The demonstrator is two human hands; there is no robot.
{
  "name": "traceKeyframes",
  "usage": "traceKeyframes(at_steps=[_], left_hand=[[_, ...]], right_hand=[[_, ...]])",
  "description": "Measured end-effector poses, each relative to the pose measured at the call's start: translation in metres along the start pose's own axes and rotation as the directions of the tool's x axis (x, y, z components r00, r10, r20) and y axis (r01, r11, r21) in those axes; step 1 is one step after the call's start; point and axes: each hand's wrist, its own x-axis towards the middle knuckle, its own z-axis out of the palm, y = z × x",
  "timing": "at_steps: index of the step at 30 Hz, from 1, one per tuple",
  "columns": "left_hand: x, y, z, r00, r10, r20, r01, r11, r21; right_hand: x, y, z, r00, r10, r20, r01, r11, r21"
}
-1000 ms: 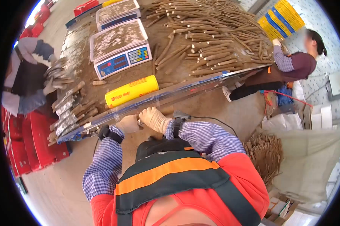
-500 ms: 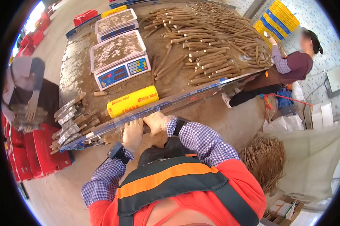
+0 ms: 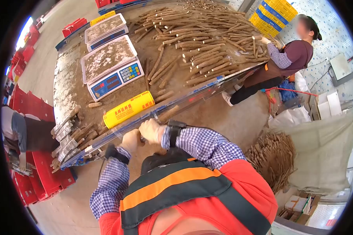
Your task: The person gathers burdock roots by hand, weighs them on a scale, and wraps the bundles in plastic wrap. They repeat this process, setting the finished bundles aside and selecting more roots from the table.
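Note:
My left hand (image 3: pixel 130 141) is closed, fingers curled, just below the table's near edge (image 3: pixel 117 131). Beside it, my right hand (image 3: pixel 152 131) is also closed, knuckles up. Both wear pale gloves. What they grip is mostly hidden; a small dark end shows between them. Clear film seems to stretch near the edge above my hands. A brown root-like stick (image 3: pixel 169 113) shows just beyond my right hand. Right above, on the table, lies a yellow roll of wrap film (image 3: pixel 128 109). Bundles of roots with shiny wrapping (image 3: pixel 69 145) lie at the table's left corner.
Two weighing scales (image 3: pixel 113 68) stand behind the roll. Long cut roots (image 3: pixel 207 55) are heaped across the table's far right, where a co-worker (image 3: pixel 293 51) stands. Another person (image 3: pixel 18 133) bends by red crates (image 3: pixel 47 168) at left. More roots (image 3: pixel 274 160) stand at right.
My hands have drawn closer together and now curl into closed grips. The co-worker at right has lowered a hand onto the roots. The person at left has bent lower with a bundle.

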Motion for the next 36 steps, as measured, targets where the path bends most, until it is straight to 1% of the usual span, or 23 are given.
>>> traceKeyframes(at_steps=[1,2,3,5,8,10,11,13,15,20,22,23,24,25,26,27,28,30,31,32,33,34,36], left_hand=[[0.004,-0.011,-0.014,0.978,0.091,0.188,-0.085,0.996,-0.042],[0.008,-0.013,-0.031,0.913,0.185,0.364,-0.158,0.982,-0.103],[0.002,0.012,-0.069,0.872,0.104,0.478,-0.118,0.993,-0.002],[0.007,0.010,-0.074,0.873,0.113,0.475,-0.122,0.992,-0.011],[-0.001,0.013,-0.083,0.903,0.087,0.422,-0.092,0.996,-0.010],[0.007,0.004,-0.085,0.978,0.182,0.100,-0.170,0.978,-0.120],[0.013,-0.001,-0.082,0.981,0.165,0.102,-0.152,0.981,-0.124],[0.035,-0.010,-0.071,0.894,0.448,-0.010,-0.431,0.867,0.249],[0.048,-0.019,-0.058,0.886,0.461,0.043,-0.449,0.834,0.321],[0.041,-0.024,-0.036,0.891,0.428,0.148,-0.443,0.754,0.484],[0.038,-0.015,-0.030,0.916,0.365,0.166,-0.396,0.757,0.520],[0.044,-0.022,-0.018,0.922,0.370,0.115,-0.348,0.660,0.666],[0.044,-0.026,-0.013,0.920,0.385,0.076,-0.293,0.543,0.787],[0.041,-0.017,-0.021,0.941,0.317,0.120,-0.301,0.620,0.725],[0.043,-0.017,-0.024,0.942,0.315,0.112,-0.292,0.611,0.736],[0.042,-0.017,-0.023,0.947,0.293,0.128,-0.287,0.603,0.745],[0.039,-0.016,-0.020,0.951,0.268,0.152,-0.288,0.601,0.745],[0.034,-0.001,-0.014,0.949,0.295,0.111,-0.277,0.609,0.744],[0.035,0.028,-0.009,0.979,0.206,0.002,-0.167,0.785,0.596],[0.028,0.056,-0.005,0.994,0.092,-0.067,-0.057,0.914,0.401],[0.025,0.085,-0.009,0.986,0.156,-0.049,-0.149,0.980,0.133],[0.022,0.113,-0.012,0.974,0.220,-0.049,-0.225,0.963,-0.148],[0.015,0.157,-0.006,0.949,0.164,-0.270,-0.236,0.936,-0.260]], right_hand=[[-0.006,-0.015,0.021,0.973,-0.013,-0.231,-0.042,0.973,-0.229],[-0.005,-0.018,0.039,0.868,-0.053,-0.493,-0.091,0.960,-0.265],[-0.004,-0.016,0.045,0.868,-0.052,-0.493,-0.058,0.977,-0.206],[-0.002,-0.010,0.046,0.870,-0.066,-0.489,-0.011,0.988,-0.153],[-0.001,-0.007,0.038,0.922,-0.007,-0.387,-0.032,0.995,-0.094],[-0.004,-0.001,0.033,0.889,-0.048,-0.455,-0.007,0.993,-0.119],[-0.002,-0.002,0.030,0.926,-0.049,-0.373,0.008,0.994,-0.112],[0.009,-0.004,0.037,0.938,-0.026,-0.347,-0.002,0.997,-0.081],[0.009,0.001,0.034,0.966,0.003,-0.259,0.011,0.998,0.055],[0.009,-0.006,0.060,0.960,0.044,-0.275,0.000,0.988,0.157],[0.016,0.010,0.049,0.995,-0.033,0.091,-0.013,0.887,0.462],[0.005,0.016,0.043,0.972,-0.134,0.195,0.011,0.850,0.526],[0.016,0.004,0.120,0.951,-0.265,0.158,0.046,0.628,0.777],[-0.015,0.002,0.088,0.913,-0.283,0.293,-0.115,0.511,0.852],[-0.022,-0.013,0.146,0.967,-0.229,0.115,0.007,0.472,0.882],[-0.037,-0.007,0.159,0.958,-0.183,0.220,-0.067,0.604,0.794],[-0.067,0.010,0.142,0.968,-0.074,0.240,-0.122,0.695,0.708],[-0.103,0.061,0.121,0.974,-0.117,0.194,0.015,0.887,0.462],[-0.112,0.104,0.090,0.942,-0.175,0.287,0.105,0.964,0.244],[-0.113,0.119,0.098,0.972,-0.142,0.189,0.125,0.987,0.096],[-0.109,0.131,0.075,0.976,-0.158,0.149,0.153,0.987,0.050],[-0.107,0.135,0.040,0.982,-0.186,0.032,0.186,0.982,0.005],[-0.092,0.130,-0.007,0.962,-0.227,-0.151,0.217,0.973,-0.078]])
